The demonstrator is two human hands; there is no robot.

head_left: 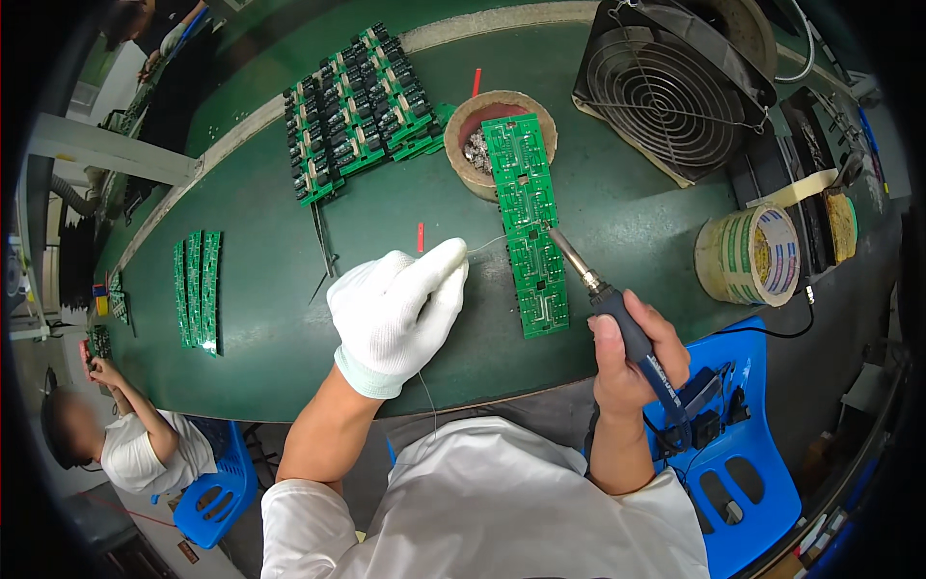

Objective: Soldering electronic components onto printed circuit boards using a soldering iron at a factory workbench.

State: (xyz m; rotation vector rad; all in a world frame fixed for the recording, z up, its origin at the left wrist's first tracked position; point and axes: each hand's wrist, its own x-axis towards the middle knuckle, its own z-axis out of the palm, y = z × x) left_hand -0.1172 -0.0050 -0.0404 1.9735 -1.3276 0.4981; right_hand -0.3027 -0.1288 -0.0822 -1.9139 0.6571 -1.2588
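Circuit board [535,270]: far end over the bowl's rim [471,182], presumably raised for access.
Left hand [395,309]: gloved, nearer the wearer than the bowl, pinching thin wire [488,242], likely feeding it boardward.
Right hand [620,381]: bare, nearward and right of the bowl, curled around the soldering iron [627,328], seemingly for steady aim.
Unclear: I can't confirm wire-to-iron contact; board hides part of the bowl.

Fairly bright, diffuse light covers the green surface [632,241], leaving a pale sheen to the right of the nearest circuit board [536,265]. The gloved left hand [395,309] shows bright white. Fisheye distortion bows the surface's edges, corners fall to black, and the seated co-worker's head [73,429] is blurred.
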